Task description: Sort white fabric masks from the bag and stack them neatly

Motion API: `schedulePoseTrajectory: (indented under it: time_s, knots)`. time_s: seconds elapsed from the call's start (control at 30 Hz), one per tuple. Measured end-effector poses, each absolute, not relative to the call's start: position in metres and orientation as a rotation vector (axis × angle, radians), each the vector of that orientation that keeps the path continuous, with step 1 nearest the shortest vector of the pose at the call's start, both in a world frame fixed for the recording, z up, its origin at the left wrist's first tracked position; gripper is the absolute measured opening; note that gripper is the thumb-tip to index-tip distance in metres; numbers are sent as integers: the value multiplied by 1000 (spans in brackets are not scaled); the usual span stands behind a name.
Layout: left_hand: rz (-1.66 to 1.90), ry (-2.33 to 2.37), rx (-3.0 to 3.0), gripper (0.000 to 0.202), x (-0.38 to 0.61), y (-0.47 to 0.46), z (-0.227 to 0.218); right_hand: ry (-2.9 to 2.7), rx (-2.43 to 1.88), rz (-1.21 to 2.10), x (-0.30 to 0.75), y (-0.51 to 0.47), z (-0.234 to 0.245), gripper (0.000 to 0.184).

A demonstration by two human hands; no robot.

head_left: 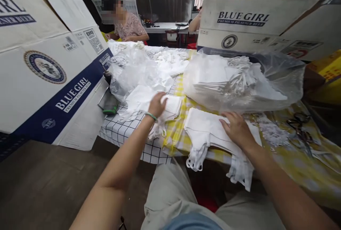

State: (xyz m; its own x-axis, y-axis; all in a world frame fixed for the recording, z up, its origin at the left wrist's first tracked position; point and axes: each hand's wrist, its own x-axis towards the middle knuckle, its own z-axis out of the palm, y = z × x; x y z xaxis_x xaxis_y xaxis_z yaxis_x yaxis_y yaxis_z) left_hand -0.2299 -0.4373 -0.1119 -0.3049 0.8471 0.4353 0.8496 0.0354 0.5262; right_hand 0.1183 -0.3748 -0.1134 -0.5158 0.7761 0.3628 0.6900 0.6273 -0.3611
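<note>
My left hand (156, 104), with a green band at the wrist, rests on a small stack of white cloth masks (170, 107) on the table, its fingers curled over the top one. My right hand (236, 127) lies flat, fingers spread, on a second pile of white masks (205, 129) whose ear loops hang over the table's near edge. Just behind the right hand sits a clear plastic bag (277, 81) stuffed with more white masks.
A large Blue Girl cardboard box (45, 66) stands at the left, another one (255, 22) at the back right. A dark stapler-like tool (109, 105) lies by the left box, scissors (299, 125) at the right. Two people sit across the table.
</note>
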Motion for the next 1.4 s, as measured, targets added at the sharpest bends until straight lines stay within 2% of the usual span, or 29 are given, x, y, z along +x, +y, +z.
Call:
schedulePoseTrajectory:
  time_s: [0.13,0.23,0.33,0.4,0.47,0.6,0.67,0.77,0.87,0.93,1.03,1.1,1.2,1.27,1.33,1.4]
  knots:
    - [-1021,-2703,-1243,34,-348,-455,-100,-2254,-1072,773,4,-373,-105,17]
    - [-947,-2795,-1198,32,-393,-462,-103,-2248,-1246,857,-62,-358,-115,10]
    - [-894,-2818,-1243,32,-409,-459,-112,-2256,-1458,749,-96,-346,-128,8]
    - [-856,-2800,-1288,34,-414,-453,-118,-2294,-1511,651,-105,-345,-132,14]
    - [-799,-2746,-1335,33,-417,-448,-122,-2351,-1494,531,-108,-349,-133,17]
    - [-716,-2627,-1392,26,-419,-437,-125,-2455,-1383,192,-111,-360,-130,11]
    - [-746,-2636,-1375,29,-418,-431,-125,-2533,-1321,55,-114,-363,-129,13]
    - [-887,-2720,-1259,47,-415,-424,-122,-2637,-1300,-9,-119,-364,-130,17]
    - [-1124,-2842,-1089,62,-415,-420,-119,-2591,-1406,91,-123,-360,-131,21]
    - [-1308,-2893,-1009,52,-417,-421,-116,-2512,-1535,219,-126,-356,-130,23]
    - [-1516,-2847,-1027,24,-420,-427,-110,-2468,-1648,290,-128,-350,-126,25]
    - [-1566,-2754,-1072,19,-420,-432,-104,-2492,-1625,235,-127,-348,-126,27]
    - [-1686,-2629,-1081,21,-415,-439,-91,-2516,-1548,167,-124,-347,-130,28]
    - [-1946,-2634,-1090,29,-408,-444,-80,-2513,-1458,132,-120,-348,-135,26]
    - [-2233,-2724,-1145,41,-401,-450,-66,-2521,-1332,100,-116,-348,-139,33]
    - [-2355,-2846,-1276,46,-394,-456,-53,-2544,-1220,99,-115,-347,-140,46]
